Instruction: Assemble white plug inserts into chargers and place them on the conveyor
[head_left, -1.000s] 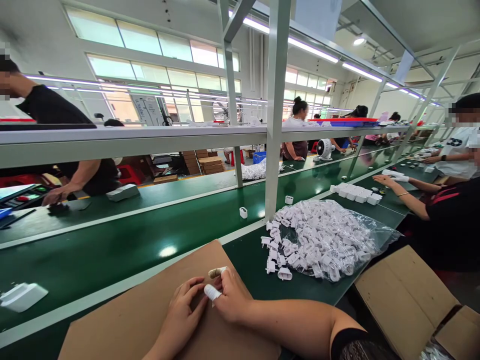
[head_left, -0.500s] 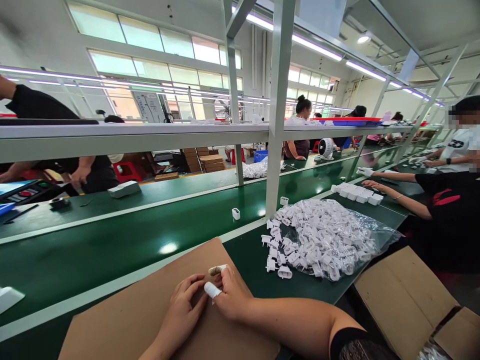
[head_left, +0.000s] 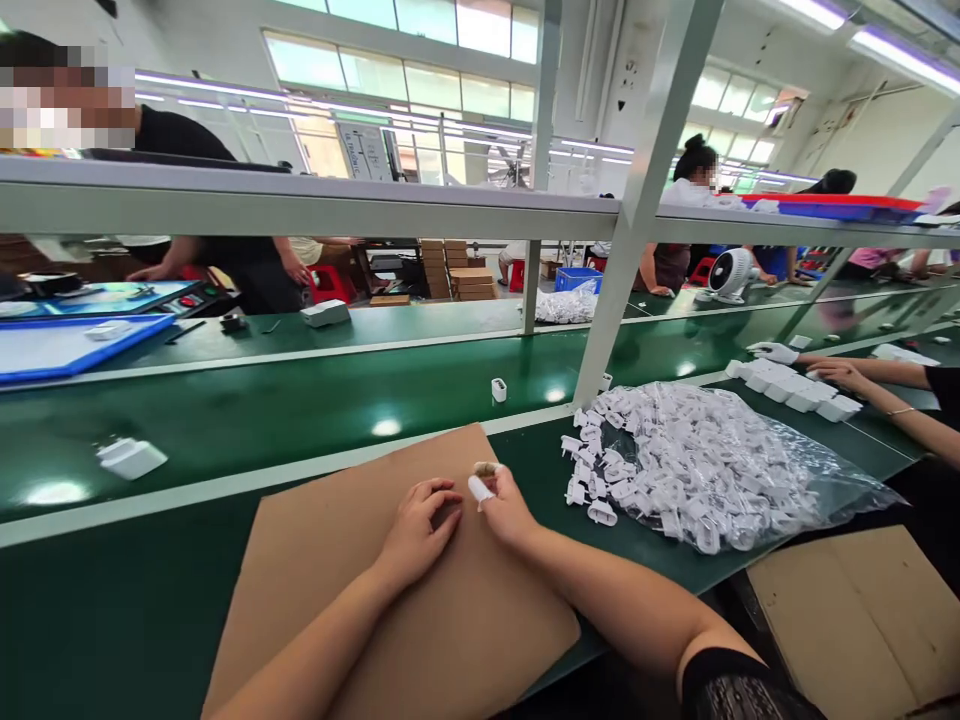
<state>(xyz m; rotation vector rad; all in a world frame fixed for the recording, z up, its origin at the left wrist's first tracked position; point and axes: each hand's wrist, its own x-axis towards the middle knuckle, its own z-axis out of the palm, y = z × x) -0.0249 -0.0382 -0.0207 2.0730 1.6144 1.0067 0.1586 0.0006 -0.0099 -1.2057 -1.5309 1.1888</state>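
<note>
My left hand [head_left: 421, 530] rests on a brown cardboard sheet [head_left: 450, 620], palm down, its fingers loosely bent and the thumb apart, holding nothing. Just right of it is my right hand [head_left: 508, 508], over the same sheet. White coverings wrap its thumb and a fingertip; these two digits are a little apart, and I see nothing between them. Its other fingers are partly hidden. To the right of my right hand, a heap of small white plastic plug parts [head_left: 697, 460] lies on a clear plastic bag [head_left: 847, 495].
A white charger housing [head_left: 131, 458] and a smaller white part [head_left: 499, 389] are on the green belt [head_left: 300, 425]. A metal post [head_left: 645, 190] rises behind the heap. At right, a co-worker's hands [head_left: 840, 372] are beside white housings [head_left: 795, 385]. An opened carton [head_left: 855, 610] stands lower right.
The view has turned to the left, so the scene sits further right. My hands have parted slightly. A white housing at the left edge is now fully visible on the belt.
</note>
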